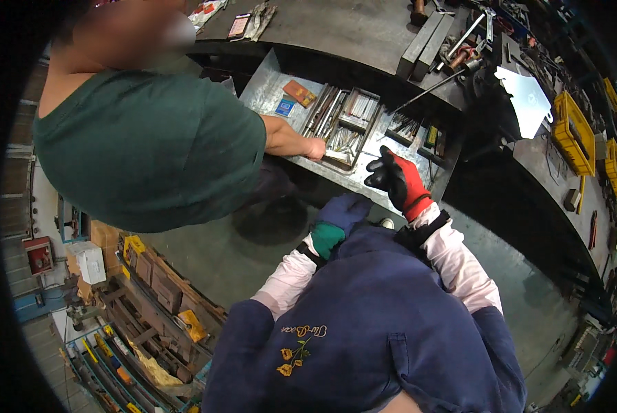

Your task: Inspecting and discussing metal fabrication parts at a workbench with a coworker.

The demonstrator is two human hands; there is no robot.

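Note:
My right hand (396, 177), in a red glove with black palm and fingers, hangs over the front right part of an open metal drawer (308, 167). Its fingers are spread, and nothing shows between them. My left hand (341, 212), in a dark blue glove with a green cuff, is low in front of the drawer by my blue apron (384, 296); its fingers blend into the dark cloth. Inside the drawer are a metal tray (341, 164) of rods and small bits, an orange packet (299, 93) and a blue box (285, 107).
A co-worker in a dark green shirt (150, 148) stands at the left, one bare hand (314, 149) at the drawer's front. Workbenches (329, 34) carry metal bars (425, 45), tools and yellow crates (574, 134). Racks of metal parts (143, 310) stand at lower left.

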